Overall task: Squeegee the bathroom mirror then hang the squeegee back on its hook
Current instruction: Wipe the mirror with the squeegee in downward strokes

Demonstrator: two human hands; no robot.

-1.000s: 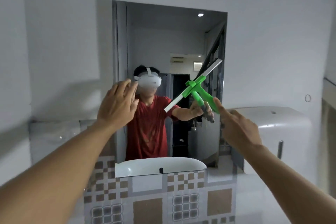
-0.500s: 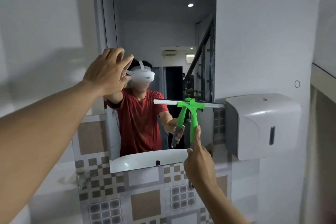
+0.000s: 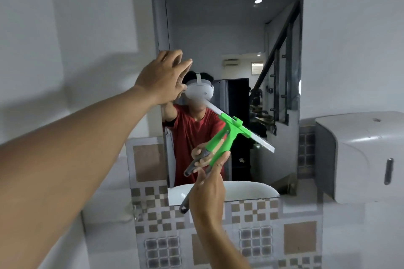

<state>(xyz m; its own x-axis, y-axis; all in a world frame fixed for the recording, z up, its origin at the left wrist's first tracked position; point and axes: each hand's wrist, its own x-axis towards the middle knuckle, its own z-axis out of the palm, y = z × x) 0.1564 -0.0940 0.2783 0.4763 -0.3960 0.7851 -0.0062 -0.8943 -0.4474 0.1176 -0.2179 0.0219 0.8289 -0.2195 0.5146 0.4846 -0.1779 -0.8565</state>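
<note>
Right hand (image 3: 207, 194) grips the green squeegee (image 3: 227, 137) by its grey handle, fingers closed around it, blade tilted against the lower mirror (image 3: 218, 35), likely mid-wipe. Left hand (image 3: 162, 77) is open, fingers spread at the mirror's left edge, probably bracing.

This is a bathroom. A wall mirror (image 3: 229, 50) fills the centre of the frame, reflecting a white washbasin at its lower edge, above patterned tiles (image 3: 251, 236) at the bottom. A white wall-mounted dispenser (image 3: 360, 155) sits at the right.
</note>
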